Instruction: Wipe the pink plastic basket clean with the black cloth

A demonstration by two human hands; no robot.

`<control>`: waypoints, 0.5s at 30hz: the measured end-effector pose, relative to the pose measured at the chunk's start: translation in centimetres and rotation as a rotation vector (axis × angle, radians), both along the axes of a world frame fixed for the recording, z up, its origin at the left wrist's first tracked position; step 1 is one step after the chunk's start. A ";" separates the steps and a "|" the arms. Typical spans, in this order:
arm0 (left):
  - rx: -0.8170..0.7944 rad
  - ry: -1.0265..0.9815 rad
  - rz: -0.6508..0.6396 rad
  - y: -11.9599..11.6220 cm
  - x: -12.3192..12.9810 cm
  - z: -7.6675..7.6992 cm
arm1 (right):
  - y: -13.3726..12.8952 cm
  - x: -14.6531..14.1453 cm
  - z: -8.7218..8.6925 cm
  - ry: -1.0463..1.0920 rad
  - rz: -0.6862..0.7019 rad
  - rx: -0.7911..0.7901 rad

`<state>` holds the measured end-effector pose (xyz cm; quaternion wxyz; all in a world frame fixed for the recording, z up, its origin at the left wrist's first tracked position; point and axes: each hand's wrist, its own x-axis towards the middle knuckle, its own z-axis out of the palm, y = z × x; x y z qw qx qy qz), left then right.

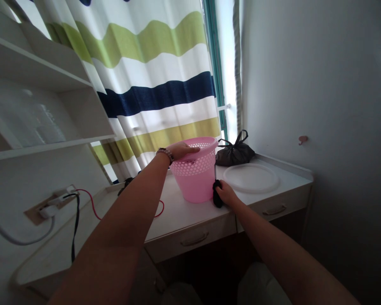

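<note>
A pink plastic basket with a perforated upper band stands upright on the white desk. My left hand, with a beaded bracelet at the wrist, grips the basket's rim at its left side. In my right hand is a tool with a black handle, its thin metal shaft pointing up along the basket's right side. Whether the shaft touches the basket I cannot tell. The inside of the basket is mostly hidden.
A tied black bag and a translucent round lid lie right of the basket. Red and black cables run from a wall socket at left. Shelves hang upper left, and a striped curtain hangs behind.
</note>
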<state>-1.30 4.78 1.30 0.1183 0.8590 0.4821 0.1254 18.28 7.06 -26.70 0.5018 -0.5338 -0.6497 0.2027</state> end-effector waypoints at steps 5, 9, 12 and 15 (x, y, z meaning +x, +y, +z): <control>-0.105 -0.024 -0.031 -0.4 0.0 0.1 | 0.1 0.0 -0.1 -0.008 -0.003 0.009; -0.202 -0.054 -0.033 -0.3 -0.2 0.2 | 0.1 0.0 -0.1 -0.010 0.006 0.008; -0.294 -0.060 -0.062 0.1 -0.3 0.1 | 0.1 0.0 -0.1 -0.017 0.007 0.006; -0.365 -0.051 -0.070 0.4 -0.3 0.0 | 0.1 0.0 -0.2 -0.030 0.014 0.013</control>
